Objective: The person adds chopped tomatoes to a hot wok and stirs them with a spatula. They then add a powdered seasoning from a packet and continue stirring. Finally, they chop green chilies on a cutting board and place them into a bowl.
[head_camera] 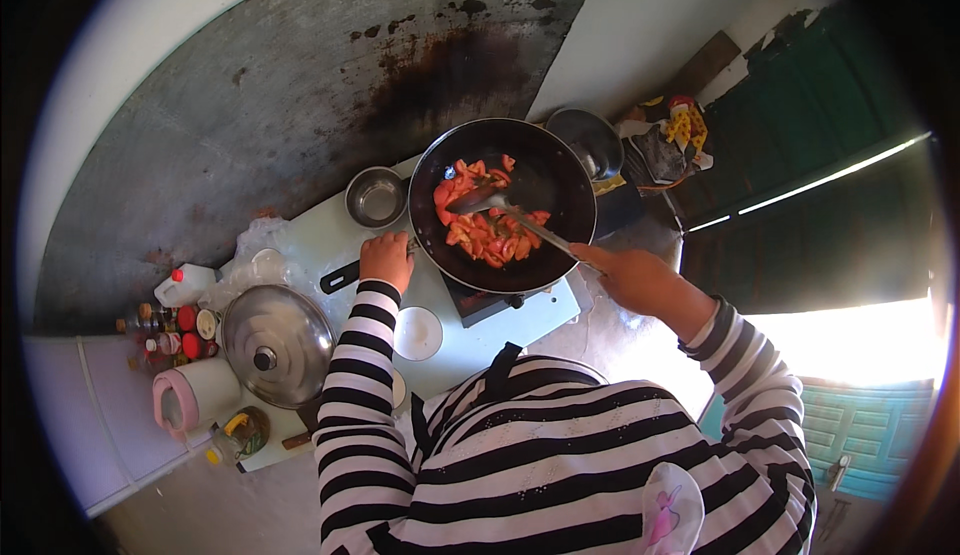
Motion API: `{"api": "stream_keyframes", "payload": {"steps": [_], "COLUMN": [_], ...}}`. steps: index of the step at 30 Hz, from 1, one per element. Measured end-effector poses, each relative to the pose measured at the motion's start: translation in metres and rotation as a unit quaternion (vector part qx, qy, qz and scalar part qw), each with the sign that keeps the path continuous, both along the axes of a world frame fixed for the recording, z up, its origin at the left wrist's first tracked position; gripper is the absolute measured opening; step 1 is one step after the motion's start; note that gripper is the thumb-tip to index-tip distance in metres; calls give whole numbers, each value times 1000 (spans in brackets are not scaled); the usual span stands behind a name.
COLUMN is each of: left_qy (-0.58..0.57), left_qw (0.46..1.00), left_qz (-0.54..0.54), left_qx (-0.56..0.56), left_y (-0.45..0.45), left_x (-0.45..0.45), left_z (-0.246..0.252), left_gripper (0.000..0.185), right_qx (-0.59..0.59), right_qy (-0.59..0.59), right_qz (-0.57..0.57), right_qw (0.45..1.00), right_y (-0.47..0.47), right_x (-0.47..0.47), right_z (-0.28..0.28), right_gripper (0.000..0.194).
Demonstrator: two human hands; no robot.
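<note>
A dark wok (551,180) sits over a black portable stove (484,304), with cut tomato pieces (495,238) on its left and lower parts. My left hand (387,261) is closed around the wok's black handle (341,277). With my right hand (634,277) I grip the shaft of a metal spatula (541,232), whose blade lies among the tomatoes. A small steel bowl (376,197) stands just left of the wok. Below the handle is a white bowl (418,333).
A steel lid (277,345) lies left of my left forearm. Beyond it are capped jars and bottles (169,334), a pink-and-white container (196,397) and an oil jug (244,435). A metal basin (586,142) stands behind the wok's right side, near the wall.
</note>
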State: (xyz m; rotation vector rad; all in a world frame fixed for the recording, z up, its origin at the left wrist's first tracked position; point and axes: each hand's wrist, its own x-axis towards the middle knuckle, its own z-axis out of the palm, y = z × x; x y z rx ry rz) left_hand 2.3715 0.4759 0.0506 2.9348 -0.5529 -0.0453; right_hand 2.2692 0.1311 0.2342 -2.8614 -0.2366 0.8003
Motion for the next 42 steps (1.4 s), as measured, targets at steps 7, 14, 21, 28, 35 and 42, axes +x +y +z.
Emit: {"api": "stream_keyframes", "payload": {"steps": [7,14,21,28,35,42], "left_qy": [19,-47,14,-6,30,23], "left_qw": [1000,999,999,999,998,997], "left_qz": [4,-10,14,11,15,26], "left_qx": [17,15,32,34,47,63], "left_y": [0,0,-4,-4,-8,-11], "left_x": [1,-1,2,-2,-1,-1], "left_z": [-1,-3,-1,2,1,-2], "left_gripper": [30,34,23,24,22,18], "right_qx": [-31,-3,37,-47,46,8], "right_qy": [59,60,113,162,56,-40], "right_qz": [38,14,-13,-6,-7,-10], "right_qw": [997,998,993,986,997,999], "right_y": [29,11,-34,-20,-42,-5], "right_x": [-6,-2,-34,-40,-29,23], "right_z": [-35,-18,47,10,17,-39], "right_gripper": [70,67,66,68,63,58]}}
